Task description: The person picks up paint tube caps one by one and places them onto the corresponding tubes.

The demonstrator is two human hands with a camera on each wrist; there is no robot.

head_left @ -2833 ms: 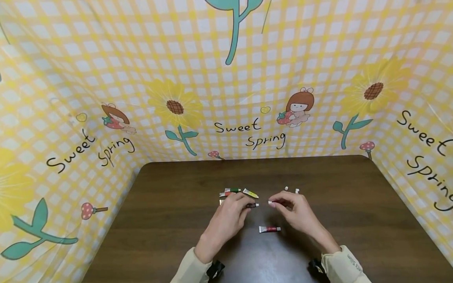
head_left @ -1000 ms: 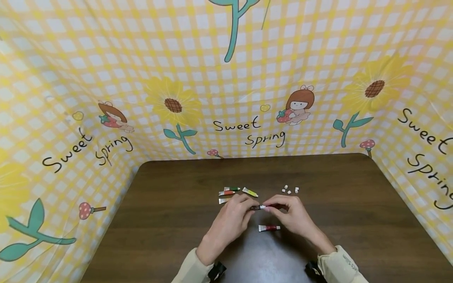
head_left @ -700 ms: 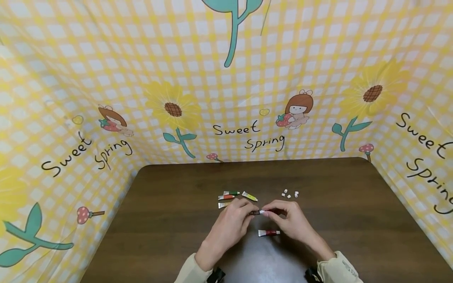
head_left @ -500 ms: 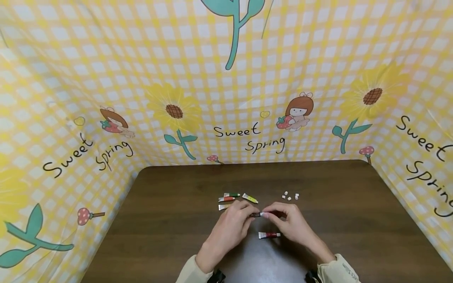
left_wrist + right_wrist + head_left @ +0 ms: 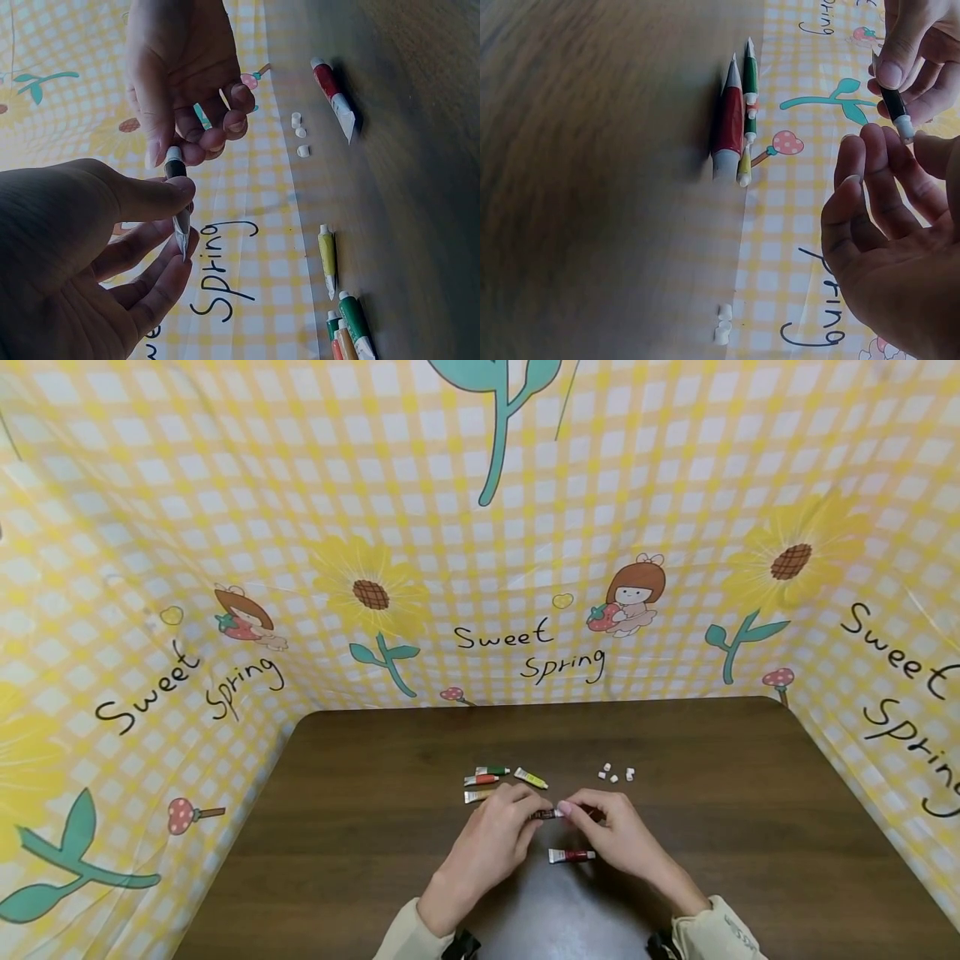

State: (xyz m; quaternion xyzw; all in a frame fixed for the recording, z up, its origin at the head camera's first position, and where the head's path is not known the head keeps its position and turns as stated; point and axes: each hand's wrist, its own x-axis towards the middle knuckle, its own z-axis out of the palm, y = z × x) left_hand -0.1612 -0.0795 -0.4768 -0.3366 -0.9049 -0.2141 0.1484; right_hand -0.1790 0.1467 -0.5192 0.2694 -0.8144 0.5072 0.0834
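My left hand (image 5: 487, 835) grips a small dark paint tube (image 5: 177, 166) between thumb and fingers, its crimped end toward the palm. At the tube's other end is a white cap (image 5: 904, 122). My right hand (image 5: 622, 831) has its thumb and forefinger at this cap, pinching it from the side. In the right wrist view its other fingers are spread and loosely bent. Nearer me on the table, below the hands, lies a dark red paint tube (image 5: 572, 856) with a silvery end.
Beyond my left hand lie a yellow tube (image 5: 531, 778), a green tube (image 5: 493, 771), an orange-red tube (image 5: 482, 781) and an ochre tube (image 5: 477, 796). Several small white caps (image 5: 613, 779) sit beyond my right hand. Checked cloth (image 5: 510, 568) rises behind the brown table (image 5: 360, 827).
My right hand, earlier apart from the dark tube with a white cap in its fingertips, has moved left to the tube's tip. Lately its thumb has shifted upward over the cap.
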